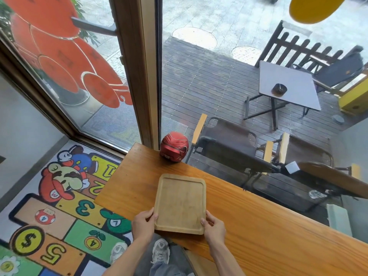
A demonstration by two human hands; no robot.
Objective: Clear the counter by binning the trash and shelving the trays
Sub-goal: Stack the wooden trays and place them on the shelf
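Observation:
An empty pale wooden tray (180, 202) with a raised rim lies lengthwise on the orange-brown wooden counter (249, 216), its near end at the counter's front edge. My left hand (143, 224) grips the tray's near left corner, thumb on top of the rim. My right hand (214, 226) grips the near right corner the same way. Nothing lies in the tray.
A red helmet (174, 147) sits at the counter's far edge against the window glass (219, 76). A brown window frame post (139, 76) rises behind it. Left of the counter is a colourful cartoon floor mat (59, 206). My shoes (160, 251) stand below the counter's front edge.

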